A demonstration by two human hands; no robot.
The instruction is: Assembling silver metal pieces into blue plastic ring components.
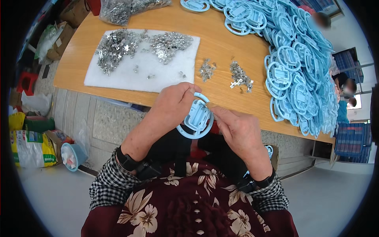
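Over the table's front edge I hold a light blue round plastic part (198, 115), an outer ring with a raised plate in its middle. My left hand (170, 104) grips its upper left rim between thumb and fingers. Closed in a pinch, my right hand (241, 132) meets the ring's right rim. Whether a small piece sits between those right fingertips is hidden. Just beyond my hands, two small heaps of metal clips, a left heap (207, 70) and a right heap (241, 77), lie on the wooden table (221, 43).
A white foam sheet (118, 80) carries two larger heaps of metal pieces. Similar blue parts (290, 59) form a big pile along the table's right side. Clear bags of metal pieces (116, 12) lie at the back left. A blue bin (75, 156) stands on the floor at left.
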